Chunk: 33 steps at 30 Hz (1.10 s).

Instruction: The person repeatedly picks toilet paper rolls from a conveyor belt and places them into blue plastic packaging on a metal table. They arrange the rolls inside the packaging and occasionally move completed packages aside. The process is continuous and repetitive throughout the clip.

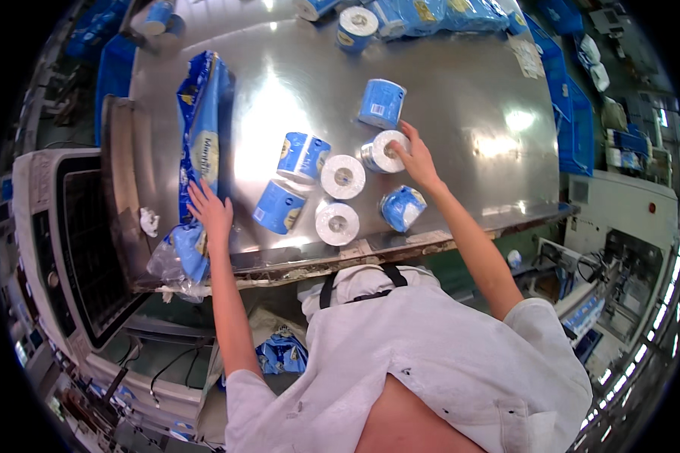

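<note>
My left hand [212, 215] lies flat with fingers spread on the lower part of a long blue plastic package [205, 143] at the table's left. Farther right, my right hand [417, 157] has its thumb over the white end of a toilet roll [387, 152] and its fingers at the roll's right side. Just beyond stands a blue-wrapped toilet roll [382, 103]. Between my hands are two blue-wrapped rolls on their sides, one [304, 156] above the other [279, 206], and two with white ends up, one [343, 177] above the other [337, 223]. A crumpled blue-wrapped roll [402, 208] sits nearer me.
The shiny metal table [476, 98] has a worn front edge. Blue packs [446, 16] and several rolls, one white-topped [357, 26], are at the back. Clear crumpled film [175, 260] hangs at the near left corner. A blue crate [574, 124] stands right; machines flank the table.
</note>
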Available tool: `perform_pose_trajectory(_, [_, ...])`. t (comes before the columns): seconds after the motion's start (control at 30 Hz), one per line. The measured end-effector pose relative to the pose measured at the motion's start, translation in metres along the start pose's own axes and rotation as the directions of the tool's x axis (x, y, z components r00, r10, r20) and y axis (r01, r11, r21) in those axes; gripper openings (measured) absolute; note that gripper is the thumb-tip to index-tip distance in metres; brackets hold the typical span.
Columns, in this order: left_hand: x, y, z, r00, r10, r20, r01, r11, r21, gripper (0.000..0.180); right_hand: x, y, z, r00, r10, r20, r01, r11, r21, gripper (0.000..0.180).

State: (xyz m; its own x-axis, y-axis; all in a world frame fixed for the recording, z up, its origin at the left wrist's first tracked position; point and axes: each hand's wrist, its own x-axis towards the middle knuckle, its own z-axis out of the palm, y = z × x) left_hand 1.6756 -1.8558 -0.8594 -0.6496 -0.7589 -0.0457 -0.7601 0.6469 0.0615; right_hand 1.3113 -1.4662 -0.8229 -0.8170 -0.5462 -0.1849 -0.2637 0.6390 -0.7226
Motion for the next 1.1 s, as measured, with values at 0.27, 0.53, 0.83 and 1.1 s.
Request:
perform_pose_trajectory(0.27, [-0.044, 0.16, -0.044, 0.84, 0.538, 0.075, -0.316, 0.595, -0.739, 0.038, -0.125, 0.048, 0.031, 0.931, 0.272, 0.243, -0.125, 0.864, -0.488, 0.112])
perform_pose_trajectory(0.53, [-0.097, 0.18, -0.038, 0.766, 0.545, 0.342, -0.182, 0.693, -0.697, 0.072, -0.085, 0.016, 0.003, 0.616, 0.552, 0.562, -0.505, 0.825, -0.256, 0.082])
perform_pose_trajectory(0.83, [-0.106, 0.139, -0.105, 0.636, 0.591, 0.496, 0.5, 0.173, -0.848, 0.077, -0.119, -0.091, -0.047, 0.692, 0.346, 0.634, -0.657, 0.665, 0.354, 0.047])
perform_pose_trajectory(1.1, [-0.112, 0.101, -0.074, 0.702, 0.327, 0.633, 0.709, -0.409, -0.574, 0.075, -0.013, -0.197, 0.057, 0.858, -0.109, 0.502, 0.153, 0.987, -0.049, 0.072])
